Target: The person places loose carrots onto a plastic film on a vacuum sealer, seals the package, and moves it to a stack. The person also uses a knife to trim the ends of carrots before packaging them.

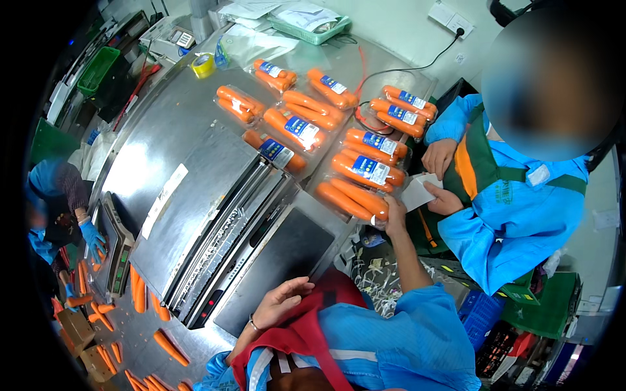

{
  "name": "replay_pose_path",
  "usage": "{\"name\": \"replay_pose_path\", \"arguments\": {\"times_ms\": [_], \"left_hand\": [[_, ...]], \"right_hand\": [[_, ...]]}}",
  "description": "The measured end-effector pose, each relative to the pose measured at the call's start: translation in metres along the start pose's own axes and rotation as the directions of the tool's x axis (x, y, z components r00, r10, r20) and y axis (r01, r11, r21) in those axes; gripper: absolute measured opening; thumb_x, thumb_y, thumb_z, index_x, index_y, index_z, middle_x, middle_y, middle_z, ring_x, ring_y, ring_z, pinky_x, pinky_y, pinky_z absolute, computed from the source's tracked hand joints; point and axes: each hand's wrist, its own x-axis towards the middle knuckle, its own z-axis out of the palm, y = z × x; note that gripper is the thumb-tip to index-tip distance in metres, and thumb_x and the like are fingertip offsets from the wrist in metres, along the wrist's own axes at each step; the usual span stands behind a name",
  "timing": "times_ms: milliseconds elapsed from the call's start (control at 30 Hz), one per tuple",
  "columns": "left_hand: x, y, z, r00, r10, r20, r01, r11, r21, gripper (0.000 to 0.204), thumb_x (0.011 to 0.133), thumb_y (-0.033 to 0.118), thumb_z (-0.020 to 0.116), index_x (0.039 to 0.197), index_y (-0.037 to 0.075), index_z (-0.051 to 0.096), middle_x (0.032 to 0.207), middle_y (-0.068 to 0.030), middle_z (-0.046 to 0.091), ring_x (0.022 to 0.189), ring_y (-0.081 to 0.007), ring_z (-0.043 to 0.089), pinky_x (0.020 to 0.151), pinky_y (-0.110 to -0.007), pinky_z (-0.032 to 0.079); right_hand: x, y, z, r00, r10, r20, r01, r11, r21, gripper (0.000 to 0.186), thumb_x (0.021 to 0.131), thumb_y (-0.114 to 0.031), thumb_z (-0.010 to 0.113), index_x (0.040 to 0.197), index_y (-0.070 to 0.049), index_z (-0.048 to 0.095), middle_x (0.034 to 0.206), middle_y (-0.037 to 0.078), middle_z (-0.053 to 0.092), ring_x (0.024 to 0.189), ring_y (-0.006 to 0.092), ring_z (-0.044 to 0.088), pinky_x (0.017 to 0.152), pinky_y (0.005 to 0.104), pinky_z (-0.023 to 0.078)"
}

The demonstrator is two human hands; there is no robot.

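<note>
Right of the film sealer (277, 267): wrapped carrot pack (352, 197), right hand (395, 213) at its near end, can't tell if gripping. Left hand (283, 300) loose, empty, at sealer's near side. Probably best handled gently, film unpinched. Steel worktop (182, 98) beyond sealer; white wall (407, 39) behind.

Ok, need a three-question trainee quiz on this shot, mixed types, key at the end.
1. Which of the wearer's hands is at a carrot pack: A) left, B) right, C) neither?
2. True or false: the tape roll on the table is yellow.
3. Fill in: the co-worker at right holds a white ____.

Key: 1. B, the right hand. 2. True. 3. Paper.
</note>
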Motion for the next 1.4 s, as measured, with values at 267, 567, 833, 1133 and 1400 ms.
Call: {"name": "replay_pose_path", "arguments": {"times_ms": [267, 567, 833, 1133, 1400], "left_hand": [[-0.030, 0.000, 0.002, 0.996, 0.078, -0.042, -0.077, 0.996, 0.036, 0.047, 0.090, 0.005, 0.050, 0.135, 0.002, 0.035, 0.132, -0.0132, 0.046, 0.121, -0.0200, 0.045, 0.102, -0.031, 0.034], [-0.173, -0.008, -0.074, 0.332, 0.528, -0.782, -0.417, 0.826, 0.381, 0.035, 0.091, 0.019, 0.051, 0.118, -0.001, 0.052, 0.104, -0.0128, 0.063, 0.088, -0.0179, 0.061, 0.086, -0.031, 0.047], [-0.362, -0.122, -0.214, -0.368, 0.608, -0.704, 0.333, 0.793, 0.510, 0.054, 0.090, 0.035, 0.052, 0.130, 0.000, 0.043, 0.128, -0.0216, 0.046, 0.118, -0.0295, 0.045, 0.100, -0.038, 0.035], [-0.328, -0.233, -0.296, -0.135, 0.484, -0.864, 0.832, 0.530, 0.167, 0.067, 0.084, 0.042, 0.058, 0.133, 0.001, 0.039, 0.138, -0.0273, 0.033, 0.128, -0.0380, 0.031, 0.107, -0.041, 0.025], [-0.341, -0.215, -0.243, -0.379, 0.755, -0.535, 0.698, 0.613, 0.370, 0.050, 0.077, 0.019, 0.063, 0.122, -0.001, 0.050, 0.123, -0.0191, 0.052, 0.117, -0.0335, 0.046, 0.100, -0.043, 0.034]], "right_hand": [[-0.031, 0.013, -0.001, 0.997, 0.070, -0.024, -0.062, 0.968, 0.245, 0.040, 0.089, -0.046, 0.050, 0.096, -0.007, 0.057, 0.089, 0.005, 0.059, 0.078, 0.0186, 0.059, 0.065, 0.0326, 0.048], [-0.112, 0.070, -0.072, 0.945, 0.326, -0.020, -0.280, 0.780, -0.560, 0.027, 0.088, -0.030, 0.048, 0.087, -0.004, 0.053, 0.070, 0.012, 0.061, 0.056, 0.0227, 0.061, 0.046, 0.0314, 0.047], [-0.161, 0.105, -0.080, 0.861, 0.503, 0.077, -0.221, 0.504, -0.835, 0.024, 0.085, -0.020, 0.050, 0.096, 0.002, 0.053, 0.074, 0.016, 0.063, 0.054, 0.0224, 0.063, 0.043, 0.0301, 0.046], [-0.198, 0.106, -0.052, 0.850, 0.505, 0.153, -0.211, 0.591, -0.778, 0.022, 0.080, -0.019, 0.054, 0.088, 0.002, 0.057, 0.070, 0.012, 0.059, 0.052, 0.0209, 0.059, 0.040, 0.0314, 0.046], [-0.223, 0.105, -0.025, 0.836, 0.472, 0.280, 0.050, 0.444, -0.895, 0.018, 0.084, -0.017, 0.054, 0.091, -0.002, 0.059, 0.069, 0.007, 0.055, 0.055, 0.0160, 0.054, 0.049, 0.0274, 0.043]]}}
